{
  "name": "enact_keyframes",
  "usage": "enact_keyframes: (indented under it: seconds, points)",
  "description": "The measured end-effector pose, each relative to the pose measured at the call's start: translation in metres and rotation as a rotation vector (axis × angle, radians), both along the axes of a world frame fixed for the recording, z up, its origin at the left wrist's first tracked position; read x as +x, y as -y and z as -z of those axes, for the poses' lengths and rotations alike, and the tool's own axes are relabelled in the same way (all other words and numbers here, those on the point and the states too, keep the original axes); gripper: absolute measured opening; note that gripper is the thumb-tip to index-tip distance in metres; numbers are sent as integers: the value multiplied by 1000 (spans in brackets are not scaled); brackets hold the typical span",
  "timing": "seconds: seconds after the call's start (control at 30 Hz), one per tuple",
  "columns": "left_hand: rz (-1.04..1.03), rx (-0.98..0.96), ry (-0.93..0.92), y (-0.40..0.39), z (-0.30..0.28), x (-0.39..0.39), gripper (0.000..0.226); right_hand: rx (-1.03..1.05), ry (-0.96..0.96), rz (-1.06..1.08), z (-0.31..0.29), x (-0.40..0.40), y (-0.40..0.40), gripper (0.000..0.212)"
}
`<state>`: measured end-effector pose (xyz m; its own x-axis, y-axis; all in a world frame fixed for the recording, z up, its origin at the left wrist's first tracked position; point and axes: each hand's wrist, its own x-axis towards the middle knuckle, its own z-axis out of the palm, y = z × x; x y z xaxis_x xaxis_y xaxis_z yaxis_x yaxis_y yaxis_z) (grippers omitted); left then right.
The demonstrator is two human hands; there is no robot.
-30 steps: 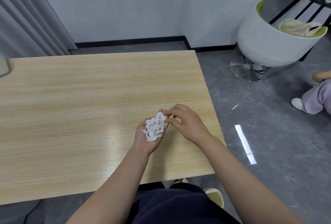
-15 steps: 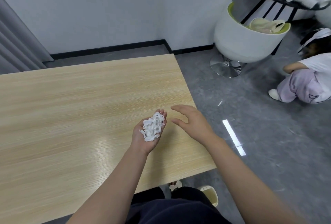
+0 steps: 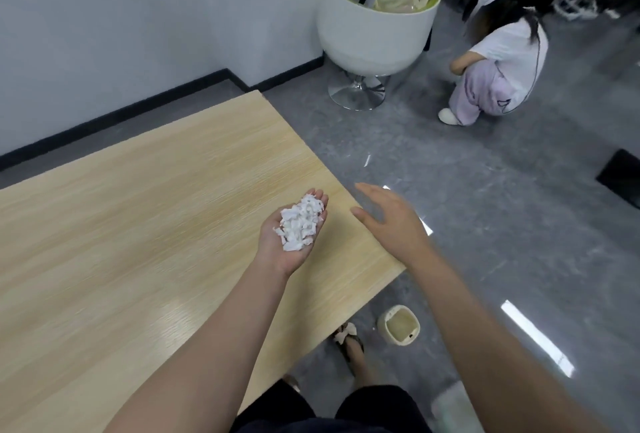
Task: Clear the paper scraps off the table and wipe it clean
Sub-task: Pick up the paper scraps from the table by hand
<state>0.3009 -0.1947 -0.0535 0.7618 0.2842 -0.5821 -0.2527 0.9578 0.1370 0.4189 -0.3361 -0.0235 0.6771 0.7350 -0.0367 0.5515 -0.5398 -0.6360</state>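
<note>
My left hand (image 3: 289, 252) is palm up over the light wooden table (image 3: 138, 224), near its right edge, cupping a heap of white paper scraps (image 3: 300, 223). My right hand (image 3: 391, 221) hovers just past the table's right edge, fingers spread, holding nothing. No loose scraps show on the visible tabletop.
A small cream waste bin (image 3: 400, 325) stands on the grey floor below the table's near right corner, beside my sandalled foot (image 3: 349, 342). A white swivel chair (image 3: 374, 30) stands at the back right. A person (image 3: 498, 61) crouches on the floor beyond it.
My right hand has left the scrap heap and moved right, off the table, opening out. The view has swung right and down, bringing the floor bin into sight.
</note>
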Motion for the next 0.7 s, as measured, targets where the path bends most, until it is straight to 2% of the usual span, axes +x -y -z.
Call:
enact_keyframes:
  seconds: [0.13,0.3,0.4,0.43,0.5,0.53,0.6,0.7]
  points:
    - [147,23,-15,12,-1,13,40,-21,-28,140,0,-9,32,50]
    - [324,-1,102,47,2,37,39,-14,-70,323,-1,-19,85,50]
    - [439,27,132,71,5,55,63,-34,-75,427,2,-18,119,50]
    - [485,25,131,82,4,62,61,-38,-83,461,5,-17,131,51]
    - [538,13,90,106,8,72,37,-54,-98,515,11,-15,155,52]
    - [549,8,53,118,10,78,32,-60,-101,539,15,-13,167,52]
    - [571,-22,30,142,16,90,42,-53,-111,590,22,-11,192,53]
    - [588,-36,17,176,25,101,40,-67,-131,649,36,-8,227,52]
